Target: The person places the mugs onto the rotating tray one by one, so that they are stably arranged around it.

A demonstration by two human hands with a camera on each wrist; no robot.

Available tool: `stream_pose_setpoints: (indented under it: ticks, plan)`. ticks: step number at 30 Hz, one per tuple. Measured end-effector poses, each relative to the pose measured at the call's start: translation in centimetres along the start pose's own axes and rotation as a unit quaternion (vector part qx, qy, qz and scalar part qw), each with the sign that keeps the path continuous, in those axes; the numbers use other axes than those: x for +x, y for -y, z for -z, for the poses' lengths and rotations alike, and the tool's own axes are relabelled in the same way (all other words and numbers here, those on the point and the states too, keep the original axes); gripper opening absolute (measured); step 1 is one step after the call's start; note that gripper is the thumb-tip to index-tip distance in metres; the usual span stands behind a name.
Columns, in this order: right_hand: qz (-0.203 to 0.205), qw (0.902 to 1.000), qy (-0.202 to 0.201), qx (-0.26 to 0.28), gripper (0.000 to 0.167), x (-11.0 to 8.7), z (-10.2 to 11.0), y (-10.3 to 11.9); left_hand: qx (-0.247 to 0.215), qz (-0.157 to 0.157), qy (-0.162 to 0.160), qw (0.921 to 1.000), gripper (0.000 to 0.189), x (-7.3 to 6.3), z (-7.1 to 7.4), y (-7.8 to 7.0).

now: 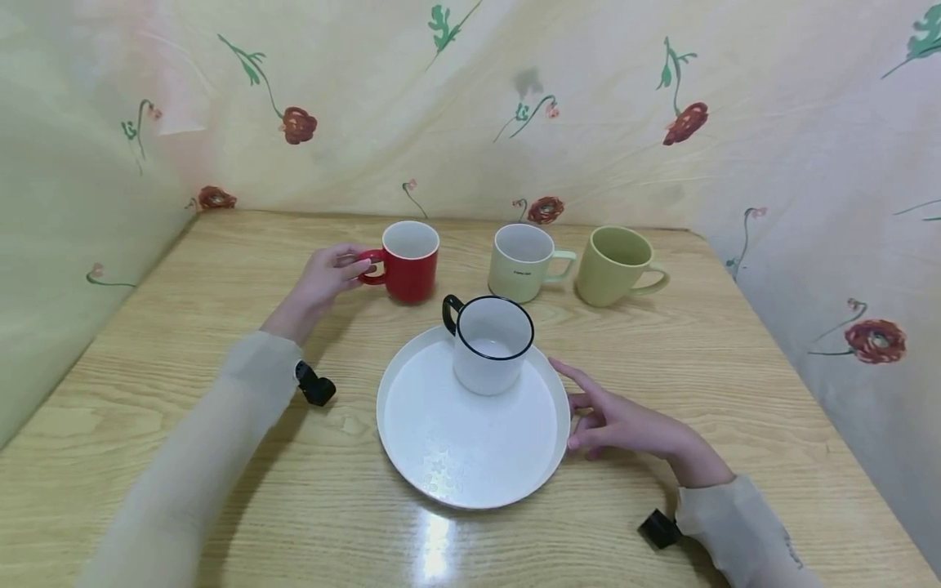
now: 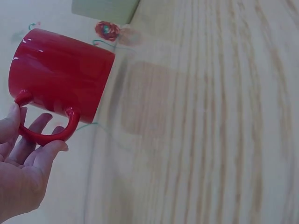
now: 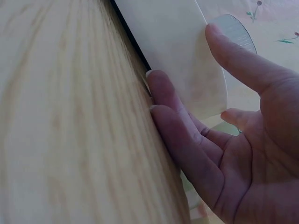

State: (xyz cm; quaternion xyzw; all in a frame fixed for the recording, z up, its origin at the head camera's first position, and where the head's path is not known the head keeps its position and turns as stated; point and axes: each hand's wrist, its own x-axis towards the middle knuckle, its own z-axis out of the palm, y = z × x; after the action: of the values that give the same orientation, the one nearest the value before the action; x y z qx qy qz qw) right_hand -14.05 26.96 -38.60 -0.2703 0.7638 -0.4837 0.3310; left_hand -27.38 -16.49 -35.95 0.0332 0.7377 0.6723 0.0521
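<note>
My left hand (image 1: 328,282) holds a red mug (image 1: 412,276) with a white inside by its handle. In the left wrist view the thumb and fingers pinch the red handle (image 2: 46,138); whether the mug's base touches the table I cannot tell. A round white tray (image 1: 434,429) lies at the middle of the table. On its far part stands a white mug (image 1: 488,371) with a black rim and black handle. At the tray's right side, my right hand (image 1: 621,423) rests its spread fingers against the rim, also seen in the right wrist view along the tray wall (image 3: 180,56).
Behind the tray stand a pale green mug (image 1: 517,273) and a yellow-green mug (image 1: 603,273), handles to the right. The wooden table (image 1: 294,506) ends at a flowered cloth backdrop (image 1: 412,106) behind and at both sides.
</note>
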Motion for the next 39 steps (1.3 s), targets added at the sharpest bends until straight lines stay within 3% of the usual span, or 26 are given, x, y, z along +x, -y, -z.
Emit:
stream_pose_setpoints:
  ticks: [11,17,28,39]
  plan:
    - [0.004,0.9998,-0.003,0.018,0.094,-0.1,0.1,0.0,0.015,0.001,0.002,0.9999,0.016,-1.9,0.5,-1.3]
    - [-0.011,0.9998,-0.008,0.016,0.1,-0.1,0.1,0.1,0.006,-0.014,0.007,0.9999,0.014,-3.0,0.2,-1.7]
    - [-0.002,0.9998,-0.012,0.013,0.092,0.0,0.2,0.0,0.001,0.0,0.002,1.0,0.019,-5.4,-1.0,-3.1]
    - [-0.006,0.9999,-0.007,0.012,0.097,0.1,0.0,0.0,-0.01,-0.015,-0.003,0.9998,0.019,-6.6,-1.1,-3.4]
